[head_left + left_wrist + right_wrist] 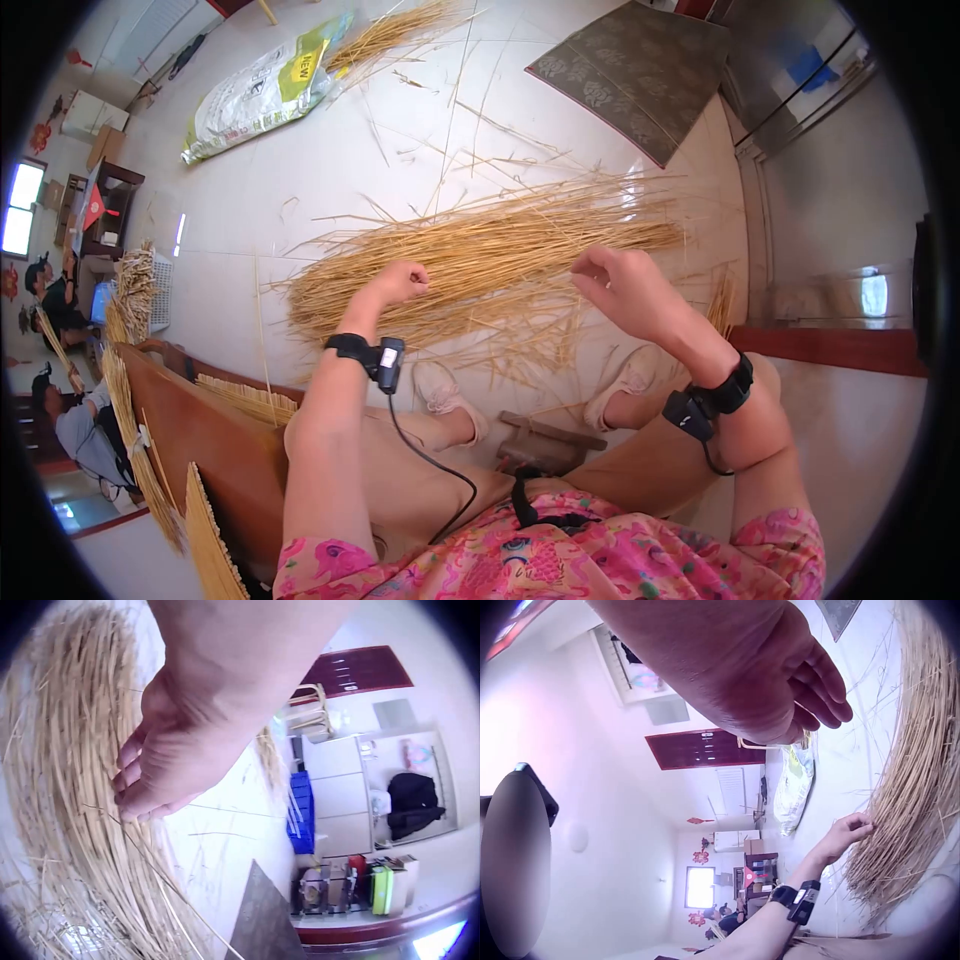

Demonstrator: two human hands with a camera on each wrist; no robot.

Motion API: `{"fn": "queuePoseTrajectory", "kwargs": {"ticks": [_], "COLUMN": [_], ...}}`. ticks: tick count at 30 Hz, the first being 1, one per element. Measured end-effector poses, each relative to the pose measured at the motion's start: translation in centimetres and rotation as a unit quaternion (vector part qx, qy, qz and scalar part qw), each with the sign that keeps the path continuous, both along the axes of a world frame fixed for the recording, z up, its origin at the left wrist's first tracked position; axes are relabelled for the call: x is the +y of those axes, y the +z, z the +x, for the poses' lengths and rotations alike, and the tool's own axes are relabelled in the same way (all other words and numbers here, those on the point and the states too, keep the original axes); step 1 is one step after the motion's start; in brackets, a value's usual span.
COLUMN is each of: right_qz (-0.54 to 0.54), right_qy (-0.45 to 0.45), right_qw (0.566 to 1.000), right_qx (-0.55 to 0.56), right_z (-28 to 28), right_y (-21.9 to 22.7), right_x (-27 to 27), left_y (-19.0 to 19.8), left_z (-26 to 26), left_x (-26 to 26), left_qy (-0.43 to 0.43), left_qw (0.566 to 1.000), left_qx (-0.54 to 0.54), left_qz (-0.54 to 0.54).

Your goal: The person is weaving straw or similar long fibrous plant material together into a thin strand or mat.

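Long golden straw stalks (470, 245) lie in a wide loose heap on the floor. Over the near side of the heap is the left hand (398, 285), its fingers bent toward the thumb; in the left wrist view a thin stalk (161, 874) runs by the fingertips of this hand (176, 761), and whether they pinch it is unclear. Above the heap's right part hovers the right hand (630, 290), thumb and loosely bent fingers apart. The right wrist view shows this hand (795, 697) with nothing in it, away from the straw (911, 772).
A printed sack (265, 95) with straw at its mouth lies at the back left, a dark mat (640, 75) at the back right. Near the feet is a small wooden stool (545, 440). A brown wooden seat (215, 430) and people (85, 430) are at left.
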State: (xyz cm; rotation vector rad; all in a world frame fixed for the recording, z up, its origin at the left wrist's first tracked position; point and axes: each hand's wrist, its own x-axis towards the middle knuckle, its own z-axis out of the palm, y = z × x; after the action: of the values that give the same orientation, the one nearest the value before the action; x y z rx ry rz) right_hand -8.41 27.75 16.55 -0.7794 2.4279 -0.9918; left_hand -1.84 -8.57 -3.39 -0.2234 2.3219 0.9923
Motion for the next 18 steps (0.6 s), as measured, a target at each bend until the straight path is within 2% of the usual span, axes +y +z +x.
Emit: {"fn": "queuePoseTrajectory", "kwargs": {"ticks": [2, 5, 9, 11, 14, 16, 18], "right_qz": [-0.012, -0.028, -0.084, -0.131, -0.32, -0.359, -0.412], "right_qy": [0.002, -0.002, 0.004, -0.003, -0.037, -0.105, -0.169], "right_qw": [1.0, 0.999, 0.985, 0.97, 0.907, 0.892, 0.856], "right_qx": [-0.007, -0.037, -0.154, -0.207, -0.27, -0.253, -0.262], "right_z": [0.1, 0.6, 0.8, 1.1, 0.7, 0.1, -0.8], "right_y": [0.1, -0.1, -1.6, -1.2, -1.0, 0.1, -0.2], "right_x": [0.2, 0.4, 0.3, 0.1, -0.1, 0.4, 0.9], "left_y": [4.8, 9.8, 15.4, 16.9, 17.9, 18.0, 17.2], "left_z": [-0.5, -0.2, 0.9, 1.3, 1.3, 0.9, 0.4], "left_x": [-0.4, 0.5, 5.6, 9.0, 13.3, 14.7, 15.0], "left_qy": [-0.027, 0.02, 0.076, 0.075, 0.076, 0.065, 0.076], "left_qw": [0.999, 0.99, 0.976, 0.963, 0.941, 0.934, 0.93], "left_qx": [-0.012, -0.026, 0.113, 0.195, 0.294, 0.334, 0.336], "left_qz": [0.046, 0.139, 0.169, 0.172, 0.15, 0.106, 0.125]}}
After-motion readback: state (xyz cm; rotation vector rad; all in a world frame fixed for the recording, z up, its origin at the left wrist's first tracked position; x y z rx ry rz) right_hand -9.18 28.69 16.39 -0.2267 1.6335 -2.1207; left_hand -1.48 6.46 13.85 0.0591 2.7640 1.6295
